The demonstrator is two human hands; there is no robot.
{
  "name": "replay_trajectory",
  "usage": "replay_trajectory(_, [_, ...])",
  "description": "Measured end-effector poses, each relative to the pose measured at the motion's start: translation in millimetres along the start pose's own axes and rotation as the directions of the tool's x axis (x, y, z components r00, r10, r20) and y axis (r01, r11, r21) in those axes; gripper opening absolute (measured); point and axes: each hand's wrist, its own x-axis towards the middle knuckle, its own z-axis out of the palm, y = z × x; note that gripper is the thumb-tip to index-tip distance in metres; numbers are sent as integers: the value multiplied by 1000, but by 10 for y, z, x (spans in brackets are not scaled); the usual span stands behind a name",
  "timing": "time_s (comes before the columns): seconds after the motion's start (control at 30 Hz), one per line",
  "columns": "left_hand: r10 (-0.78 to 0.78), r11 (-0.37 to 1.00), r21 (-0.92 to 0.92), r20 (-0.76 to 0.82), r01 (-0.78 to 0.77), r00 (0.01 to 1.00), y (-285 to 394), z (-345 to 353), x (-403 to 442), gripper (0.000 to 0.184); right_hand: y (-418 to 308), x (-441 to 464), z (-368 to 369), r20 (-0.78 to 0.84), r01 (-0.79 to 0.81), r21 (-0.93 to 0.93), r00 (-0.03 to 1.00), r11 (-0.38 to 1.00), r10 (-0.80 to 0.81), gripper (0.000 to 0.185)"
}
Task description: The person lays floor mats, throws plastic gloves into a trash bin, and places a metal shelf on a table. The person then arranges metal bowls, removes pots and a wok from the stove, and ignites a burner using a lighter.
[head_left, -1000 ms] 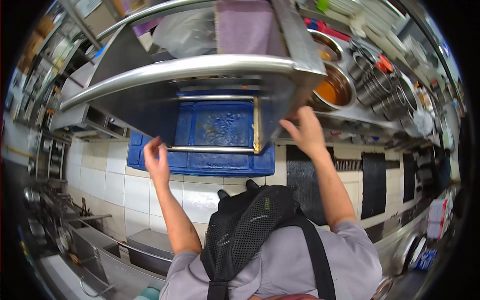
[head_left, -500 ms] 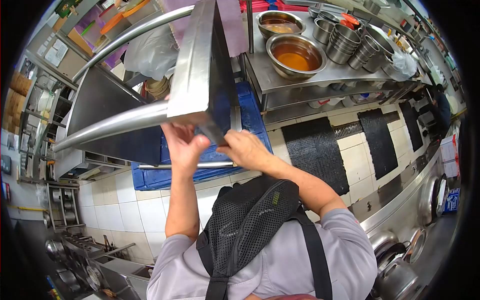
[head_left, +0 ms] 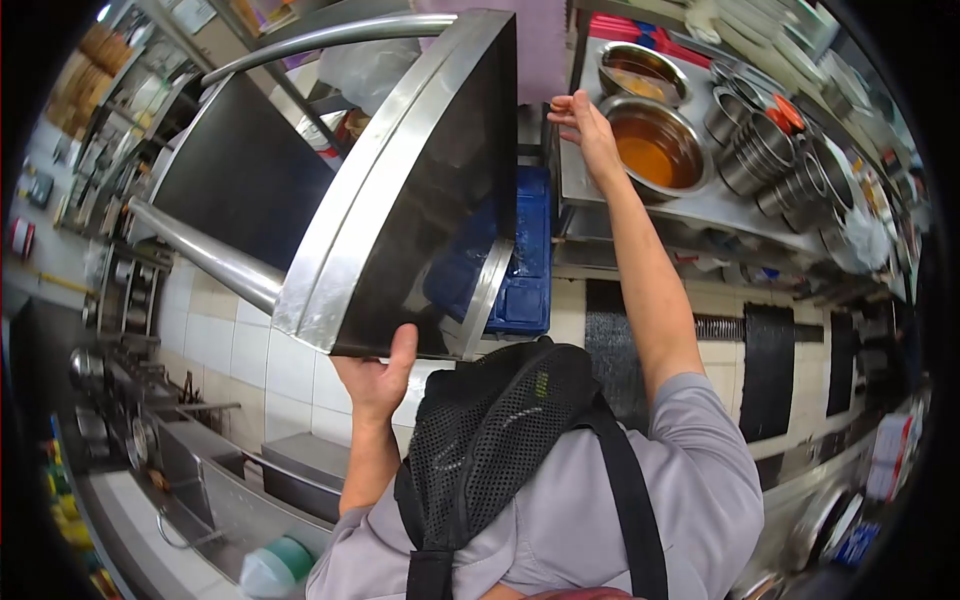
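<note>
A stainless steel shelf frame (head_left: 410, 190), with flat panels joined by round tubes, stands tilted in front of me. My left hand (head_left: 375, 383) holds its lower near edge, thumb up against the panel and fingers underneath. Stretched forward to the right of the frame, my right hand (head_left: 595, 140) is open with nothing in it. It is nearest to a steel bowl of orange-brown liquid (head_left: 655, 150) on the side counter; I cannot tell whether it touches anything. Behind the frame's panel, a blue plastic crate or pallet (head_left: 530, 290) is partly hidden.
A second steel bowl (head_left: 640, 75) and stacked steel pots (head_left: 755, 155) share the steel counter (head_left: 590, 190). Black mats (head_left: 768, 370) lie on the tiled floor at right. Shelving (head_left: 120, 290) stands at left, and a steel sink unit (head_left: 200, 490) is at lower left.
My right hand has left the frame's lower corner and reached forward and right, opening. The frame has turned and sits lower and nearer, with my left hand still at its lower edge.
</note>
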Motion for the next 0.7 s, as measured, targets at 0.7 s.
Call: replay_trajectory(0.7, [79, 935, 247, -845, 253, 530, -853, 649, -1256, 57, 1118, 196, 438, 453, -364, 532, 885, 764, 107, 66])
